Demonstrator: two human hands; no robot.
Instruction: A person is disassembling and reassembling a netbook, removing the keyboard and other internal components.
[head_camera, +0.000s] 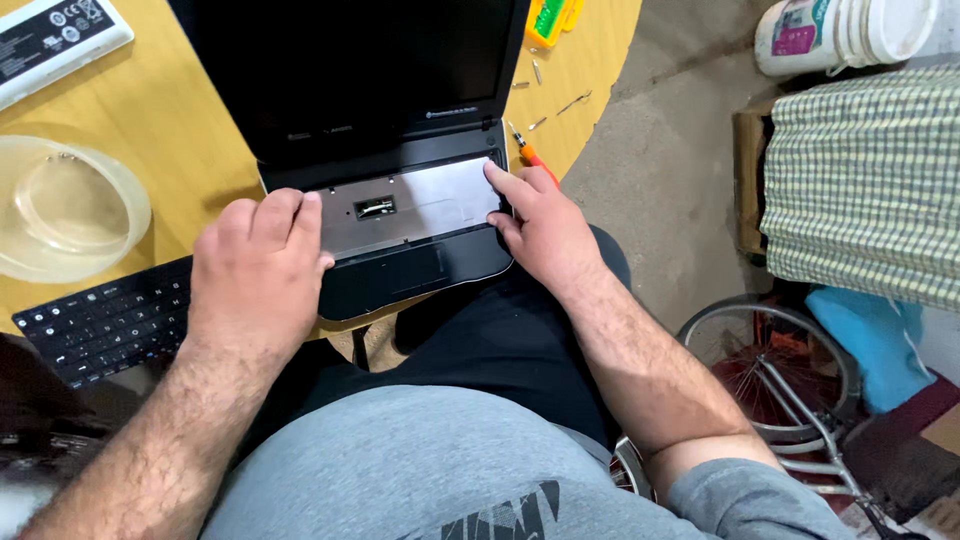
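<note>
Left hand (258, 272) lies palm down on the laptop (400, 200), fingers curled over the left edge of the bare metal plate (420, 205) where the keys would sit; it presses rather than grips, nothing enclosed in it. Right hand (540, 225) rests on the laptop's right front corner, index finger stretched out w/ its tip on the plate's far right corner, other fingers loosely bent against the case edge; also holding nothing.

Between the 2 hands: grey plate w/ a small rectangular connector slot (375, 208) near its middle, closer to left hand. Just below both hands, toward the body, the black palm rest w/ trackpad (415, 268). Beyond the fingertips the lid stands open, screen (350, 60) dark.

Just outside left hand, toward the wrist side, a loose black keyboard (105, 325) lies on the wooden table (180, 130), touching or nearly under the hand's edge. Further out on that side a clear round plastic lid (65, 205), and beyond it a white flat battery pack (55, 35).

Just past right index tip, an orange-handled screwdriver (528, 148); further out, small screws and bits (560, 100) and a yellow-green tool (550, 18).

Well to the right of right hand: checked cloth (865, 180), white bucket (850, 35), bicycle wheel (770, 370) on the floor
</note>
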